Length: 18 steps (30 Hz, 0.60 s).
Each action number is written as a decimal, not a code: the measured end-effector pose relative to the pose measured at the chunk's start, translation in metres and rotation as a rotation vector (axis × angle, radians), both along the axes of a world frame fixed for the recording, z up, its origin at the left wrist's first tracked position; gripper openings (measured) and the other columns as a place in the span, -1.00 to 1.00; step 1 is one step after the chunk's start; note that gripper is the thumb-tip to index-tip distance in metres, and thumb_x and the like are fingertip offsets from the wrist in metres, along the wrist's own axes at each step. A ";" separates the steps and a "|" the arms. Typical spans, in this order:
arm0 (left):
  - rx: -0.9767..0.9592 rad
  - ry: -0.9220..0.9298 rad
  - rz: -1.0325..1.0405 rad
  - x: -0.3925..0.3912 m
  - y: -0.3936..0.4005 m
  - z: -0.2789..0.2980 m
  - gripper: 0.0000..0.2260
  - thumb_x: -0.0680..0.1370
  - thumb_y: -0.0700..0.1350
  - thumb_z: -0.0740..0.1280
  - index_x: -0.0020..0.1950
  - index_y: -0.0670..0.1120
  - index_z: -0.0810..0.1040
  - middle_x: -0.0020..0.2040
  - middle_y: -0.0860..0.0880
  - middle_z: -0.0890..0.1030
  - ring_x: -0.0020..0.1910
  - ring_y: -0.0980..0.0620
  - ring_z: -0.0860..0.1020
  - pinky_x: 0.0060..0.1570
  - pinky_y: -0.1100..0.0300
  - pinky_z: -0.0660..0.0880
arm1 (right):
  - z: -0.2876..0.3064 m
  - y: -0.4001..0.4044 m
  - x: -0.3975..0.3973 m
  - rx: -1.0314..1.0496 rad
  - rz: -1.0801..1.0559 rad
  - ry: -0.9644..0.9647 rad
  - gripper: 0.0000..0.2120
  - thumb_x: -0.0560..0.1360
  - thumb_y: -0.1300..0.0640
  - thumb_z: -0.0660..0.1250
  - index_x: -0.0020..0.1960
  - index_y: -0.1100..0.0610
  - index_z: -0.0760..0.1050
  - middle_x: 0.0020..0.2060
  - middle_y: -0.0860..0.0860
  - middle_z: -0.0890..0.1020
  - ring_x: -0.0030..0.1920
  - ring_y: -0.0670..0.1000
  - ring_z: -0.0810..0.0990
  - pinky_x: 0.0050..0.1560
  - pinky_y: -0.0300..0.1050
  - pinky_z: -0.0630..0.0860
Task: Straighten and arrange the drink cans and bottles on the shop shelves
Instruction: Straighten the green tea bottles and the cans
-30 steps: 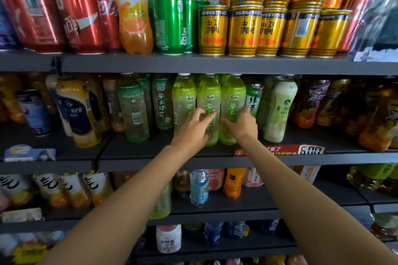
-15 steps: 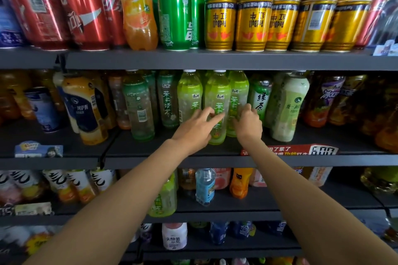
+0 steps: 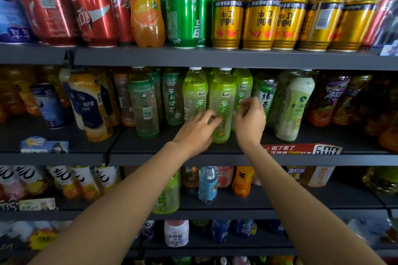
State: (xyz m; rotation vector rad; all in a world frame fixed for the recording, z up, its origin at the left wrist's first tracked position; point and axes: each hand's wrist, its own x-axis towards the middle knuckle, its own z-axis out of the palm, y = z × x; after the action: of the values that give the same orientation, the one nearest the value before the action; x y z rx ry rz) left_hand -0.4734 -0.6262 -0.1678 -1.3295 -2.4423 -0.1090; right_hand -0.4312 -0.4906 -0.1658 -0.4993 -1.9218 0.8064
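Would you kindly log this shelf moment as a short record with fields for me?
setting: shop drink shelves
top shelf: red cans, green can, gold Red Bull cans
middle shelf: green tea bottles
left hand: fingers spread, touching the front light-green bottle
right hand: fingers curled beside that bottle; grip unclear
price tag: red, on middle shelf edge

Dark grey metal shelves (image 3: 215, 58) rise in tiers. The top one carries red drink cans (image 3: 92, 8), a tall orange soda bottle (image 3: 147, 6), green cans (image 3: 183, 13) and stacked gold cans (image 3: 261, 21). The shelf below (image 3: 215, 158) holds pale green tea bottles (image 3: 221, 101) upright in a row, a milky green bottle (image 3: 295, 105), a tilted orange bottle with a dark blue label (image 3: 90, 103) and a red price strip (image 3: 301, 149) at its front edge.
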 end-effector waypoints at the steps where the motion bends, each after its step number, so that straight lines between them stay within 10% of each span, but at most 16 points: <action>1: -0.013 0.024 0.013 0.000 -0.005 -0.002 -0.52 0.55 -0.19 0.21 0.46 -0.11 0.20 0.40 -0.12 0.20 0.38 -0.12 0.22 0.28 0.02 0.26 | 0.000 -0.012 0.002 0.023 0.049 0.067 -0.88 0.50 0.35 0.19 0.01 0.27 0.45 -0.03 0.12 0.52 -0.06 0.07 0.52 -0.11 -0.14 0.43; 18: 0.105 0.019 0.334 -0.050 -0.298 -0.009 -0.54 0.53 -0.14 0.19 0.43 -0.10 0.22 0.37 -0.09 0.28 0.29 -0.10 0.35 0.21 0.07 0.18 | -0.021 -0.303 -0.068 0.210 0.413 0.075 -0.88 0.45 0.37 0.23 -0.03 0.25 0.45 -0.07 0.11 0.49 -0.13 0.05 0.50 -0.18 -0.33 0.27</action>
State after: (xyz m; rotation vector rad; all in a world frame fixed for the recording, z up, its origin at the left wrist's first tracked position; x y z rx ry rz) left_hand -0.5237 -0.9238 -0.1771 -0.8608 -2.5648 -0.1360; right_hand -0.4995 -0.7938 -0.1866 0.0600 -2.0386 0.8530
